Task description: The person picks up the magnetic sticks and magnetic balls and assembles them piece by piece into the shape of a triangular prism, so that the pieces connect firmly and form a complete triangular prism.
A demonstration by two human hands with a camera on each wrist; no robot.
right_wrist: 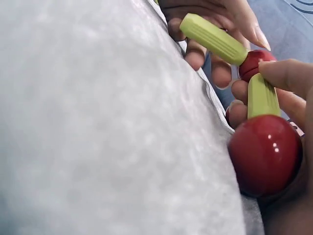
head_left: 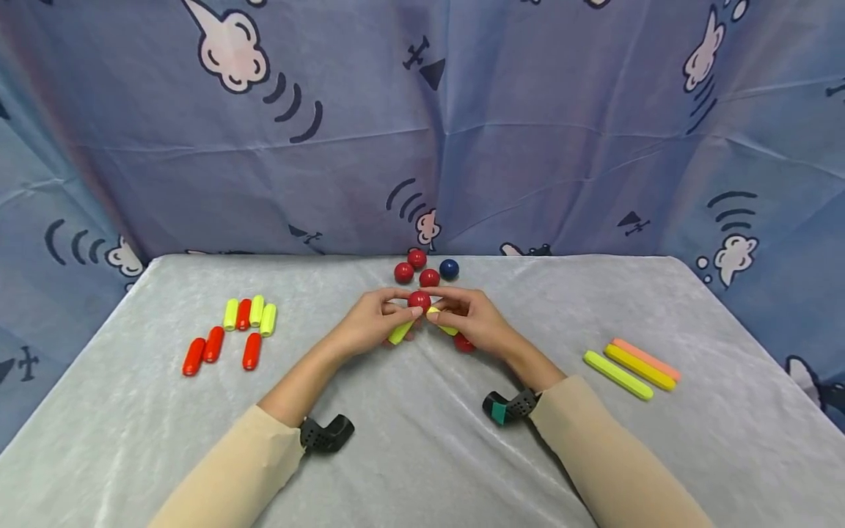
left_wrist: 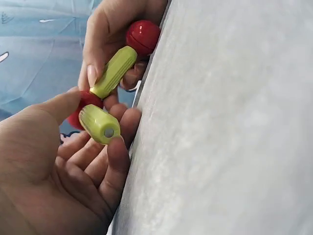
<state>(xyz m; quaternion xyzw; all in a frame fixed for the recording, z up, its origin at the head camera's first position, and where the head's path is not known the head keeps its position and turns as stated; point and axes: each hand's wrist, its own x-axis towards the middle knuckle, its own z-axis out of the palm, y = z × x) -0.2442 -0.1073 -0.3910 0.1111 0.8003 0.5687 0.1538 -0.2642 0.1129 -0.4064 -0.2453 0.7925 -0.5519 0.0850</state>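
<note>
In the head view my left hand and right hand meet over the middle of the table. Between them is a joined piece of red balls and yellow-green magnetic rods. My left thumb and fingers grip the central red ball, and one yellow-green rod with a round metal end sticks out from it. My right thumb and fingers pinch the second yellow-green rod, which meets the same ball. At that rod's other end sits another red ball, close beside my right palm.
Beyond my hands lie several loose balls, among them a red ball and a blue ball. Short red rods and yellow-green rods lie at left. Three longer sticks, one a yellow stick, lie at right. A patterned curtain hangs behind the table.
</note>
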